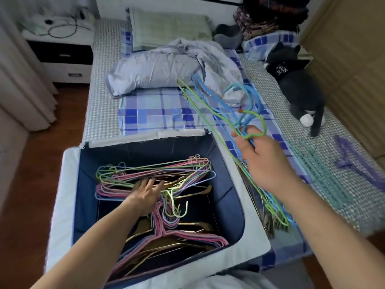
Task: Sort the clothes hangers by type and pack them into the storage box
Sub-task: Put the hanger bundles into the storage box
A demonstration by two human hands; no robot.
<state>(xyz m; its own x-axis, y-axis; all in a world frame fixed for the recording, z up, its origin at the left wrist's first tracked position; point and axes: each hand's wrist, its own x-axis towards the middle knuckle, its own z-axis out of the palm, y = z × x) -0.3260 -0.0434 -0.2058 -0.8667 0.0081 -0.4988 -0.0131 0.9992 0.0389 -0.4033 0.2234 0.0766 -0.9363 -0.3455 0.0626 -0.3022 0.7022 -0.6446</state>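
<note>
- bed (100, 105) is carrying the whole job: plaid sheet, crumpled duvet, a dark plush toy near the right side.
- storage box (68, 184) is sitting open at the foot of the bed, soft fabric walls with a dark blue lining. the walls are looking likely to bow if leaned on, so loading from straight above seems safer than pushing against a side.
- packed hangers (158, 170) are lying in layered fans inside the box: pink, green and pale blue wire on top, gold-toned ones (195, 225) underneath. thin, springy, light; hooks are snagging-prone and probably tangling if dragged.
- loose pile of hangers (268, 205) is resting on the bed just beside the box's right wall, green and blue wire over duller metal ones.
- teal hangers (325, 174) are lying further right on the bed, apart from that pile.
- held bunch of hangers (218, 113) is raised over the bed, long arms trailing away up-left; judged light but floppy as a bundle, best taken at the gathered hooks or necks so the frames stay aligned.
- right hand (262, 157) is gripping that bunch at the hook end, fingers curled round the wires.
- left hand (145, 192) is inside the box, fingers spread flat and pressing on the packed hangers, holding nothing.
</note>
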